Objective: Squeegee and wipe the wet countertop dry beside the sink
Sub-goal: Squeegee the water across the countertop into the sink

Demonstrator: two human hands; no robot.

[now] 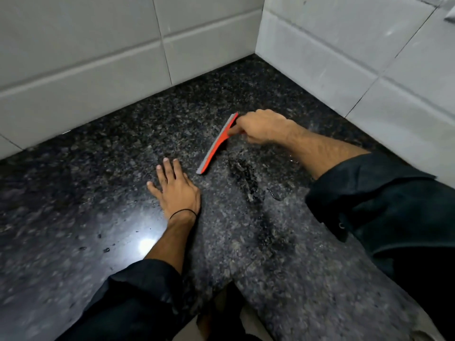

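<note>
An orange squeegee [218, 143] with a grey rubber blade lies edge-down on the dark speckled granite countertop [103, 168], slanting from upper right to lower left. My right hand [261, 126] is closed around its handle, which the fingers hide. My left hand [176, 189] rests flat on the counter with fingers spread, just left of the blade's lower end, a thin black band on its wrist. A dark wet streak [246, 180] and small puddles lie right of the blade, below my right forearm.
White tiled walls [81, 57] meet in a corner [256, 52] behind the counter. A glossy reflection [146, 244] shines on the granite near my left forearm. The counter's front edge [221, 289] runs at the bottom centre. No sink is in view.
</note>
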